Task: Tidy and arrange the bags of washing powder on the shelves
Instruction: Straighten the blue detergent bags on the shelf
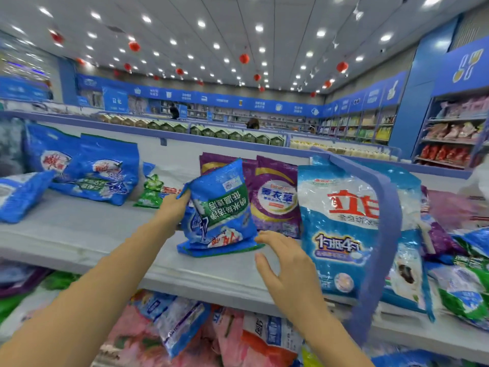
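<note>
At the far left of the shelf (79,234), two leaning bags (84,170) rest against the back wall, and a green bag (152,192) lies just right of them.

My left arm reaches up and to the right from the lower left corner, nearly straight, with the forearm crossing the shelf's front edge. My left hand (173,205) is curled around the upper left edge of the blue bag (219,207); the thumb is in front, the fingers go behind, and the plastic crumples in my grip.

The blue bag stands near the middle of the shelf. It is roughly upright and leans a little, with its lower end folded against the shelf board.

My right arm comes up from the bottom edge and angles to the left. My right hand (285,260) is released, with the fingers spread and gently bent and the palm facing the bag. It holds nothing. The fingertips (260,237) are at the bag's lower right corner, but I cannot tell whether they touch it.

Behind the blue bag, a purple bag (275,200) stands against the back. Just right of it a big bag (344,221) stands upright, with a blue divider (383,207) curving across its front.
</note>
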Tool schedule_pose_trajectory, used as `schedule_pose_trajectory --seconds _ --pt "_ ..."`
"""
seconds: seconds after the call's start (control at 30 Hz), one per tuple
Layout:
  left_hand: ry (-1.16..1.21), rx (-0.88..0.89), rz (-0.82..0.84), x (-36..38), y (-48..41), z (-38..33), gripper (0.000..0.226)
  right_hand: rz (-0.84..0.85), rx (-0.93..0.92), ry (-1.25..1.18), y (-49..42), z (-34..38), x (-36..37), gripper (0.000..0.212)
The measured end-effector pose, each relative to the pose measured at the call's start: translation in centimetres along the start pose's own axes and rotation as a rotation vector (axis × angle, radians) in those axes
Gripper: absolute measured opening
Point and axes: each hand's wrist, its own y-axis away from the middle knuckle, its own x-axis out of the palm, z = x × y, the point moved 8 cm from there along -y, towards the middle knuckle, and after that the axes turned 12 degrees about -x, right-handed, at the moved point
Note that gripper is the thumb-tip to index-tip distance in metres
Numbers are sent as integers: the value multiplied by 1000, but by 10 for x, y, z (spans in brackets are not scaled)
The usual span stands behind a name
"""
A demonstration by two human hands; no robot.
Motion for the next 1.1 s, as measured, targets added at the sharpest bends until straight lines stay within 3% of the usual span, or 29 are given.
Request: schedule_pose_trajectory --seconds 0.17,0.3,0.43,0.6,0.7,0.8,0.93,1.0,1.1 --pt "209 -164 361 -28 -17 -3 31 83 271 -93 -54 -26 71 39" --pt "344 -193 496 -56 -33 -17 34 189 590 -335 -80 -52 124 59" --pt "394 -173 581 -84 -47 -33 34 133 837 -600 -94 -49 162 62" --pt "512 -142 770 -100 -57 -54 44 80 1045 -1013 -111 -21 225 43" --pt "561 -92 880 -101 -56 -68 51 -11 1130 -1286 -124 -4 260 52" --pt "544 -23 919 -105 -51 -73 47 -272 1146 -1348 -140 -9 264 32" --pt "492 -56 877 -121 -64 -57 46 -710 1054 -1096 -158 -43 215 16" --pt "399 -95 765 -132 -80 -35 44 -732 869 -851 -175 -51 172 27" --pt "153 -233 642 -135 -91 11 28 -552 548 -507 -216 -30 121 35"
